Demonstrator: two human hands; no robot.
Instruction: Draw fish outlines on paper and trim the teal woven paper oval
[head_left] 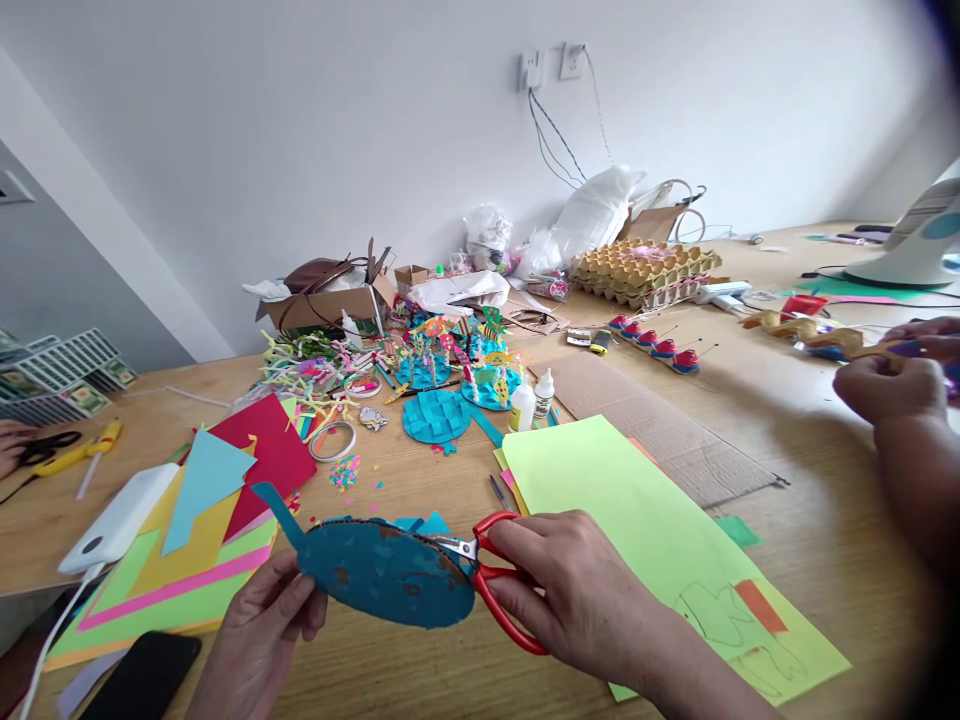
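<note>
My left hand (271,610) pinches the left edge of a blue painted cardboard oval (382,578), which is tilted up above the table. A blue paper strip (276,512) sticks up from that edge, and brown patches show through the paint. My right hand (551,585) is closed round the handles of red-handled scissors (517,595). The blades lie at the oval's upper right edge, beside blue paper pieces (427,524); whether they are cutting cannot be made out. Just right of the scissors lies a yellow-green paper sheet (600,480) with pencilled fish outlines.
Coloured papers (274,450), a power bank (120,518) and a black phone (142,678) lie on the left. Glue bottles (522,408), a blue woven disc (435,416) and egg trays (645,272) stand farther back. Another person's hands (892,385) work at right; a hand (13,445) shows at left.
</note>
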